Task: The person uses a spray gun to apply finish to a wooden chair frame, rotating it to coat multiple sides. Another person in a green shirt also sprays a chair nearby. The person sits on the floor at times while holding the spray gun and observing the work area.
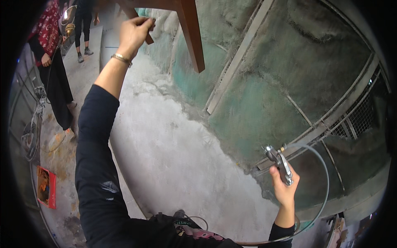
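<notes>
Right, our right hand [285,188] is at four o'clock, wrapped around a metal spray gun [282,163], its head angled toward eleven, probably so the nozzle faces away from us. Out at three swings the hose [324,165], looping down toward five; that wide bend seems to spare our wrist any tug. And up at eleven, our left hand [133,36] is raised, fingers bent in beside the brown wooden furniture [191,37] at twelve; whether they grip it, we cannot tell. Raised like that, the arm perhaps steadies the piece.

Edges now! One leg hangs out toward twelve, apart from the metal rail [240,58] at one. Between our arms, pale floor [178,157] gives open room, bordered by a ragged green-grey surface [248,107] from one to four. Over at eight, a red box [53,191] sits well apart.
</notes>
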{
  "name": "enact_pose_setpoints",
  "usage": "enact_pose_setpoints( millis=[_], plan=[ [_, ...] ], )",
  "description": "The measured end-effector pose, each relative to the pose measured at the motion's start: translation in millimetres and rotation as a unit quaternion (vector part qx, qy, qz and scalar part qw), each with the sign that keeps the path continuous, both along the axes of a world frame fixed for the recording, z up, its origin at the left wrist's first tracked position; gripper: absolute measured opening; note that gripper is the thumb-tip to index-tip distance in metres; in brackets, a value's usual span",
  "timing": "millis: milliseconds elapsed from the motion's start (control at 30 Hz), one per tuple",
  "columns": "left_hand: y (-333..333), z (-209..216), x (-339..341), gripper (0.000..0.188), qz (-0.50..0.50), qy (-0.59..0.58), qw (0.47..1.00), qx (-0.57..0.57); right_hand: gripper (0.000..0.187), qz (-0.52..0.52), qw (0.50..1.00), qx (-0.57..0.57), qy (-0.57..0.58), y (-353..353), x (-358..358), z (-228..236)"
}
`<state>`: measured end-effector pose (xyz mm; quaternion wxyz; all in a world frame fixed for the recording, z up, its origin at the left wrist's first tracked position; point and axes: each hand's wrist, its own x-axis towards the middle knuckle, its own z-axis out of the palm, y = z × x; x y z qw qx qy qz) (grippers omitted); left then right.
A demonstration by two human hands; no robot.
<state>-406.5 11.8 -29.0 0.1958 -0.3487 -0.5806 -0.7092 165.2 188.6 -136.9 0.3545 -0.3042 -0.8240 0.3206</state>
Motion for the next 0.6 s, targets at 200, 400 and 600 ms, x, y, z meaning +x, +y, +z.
enact_pose_setpoints(
  millis=[200,400,600],
  plan=[
    [-32.9,-7.8,11.9,0.054,0.193,-0.037,0.971,-0.134,0.036,0.045,0.984,-0.166,0.052,26.6,-4.9,-52.3],
    [-31.6,17.1,-52.2,0.034,0.248,0.115,0.959,-0.077,0.042,-0.053,0.983,-0.114,0.133,46.4,-18.2,-29.1],
    [6.7,57.4,-146.0,0.050,0.310,0.244,0.907,-0.146,0.060,0.003,0.959,-0.044,0.280,16.1,-48.9,-4.1]
  ],
)
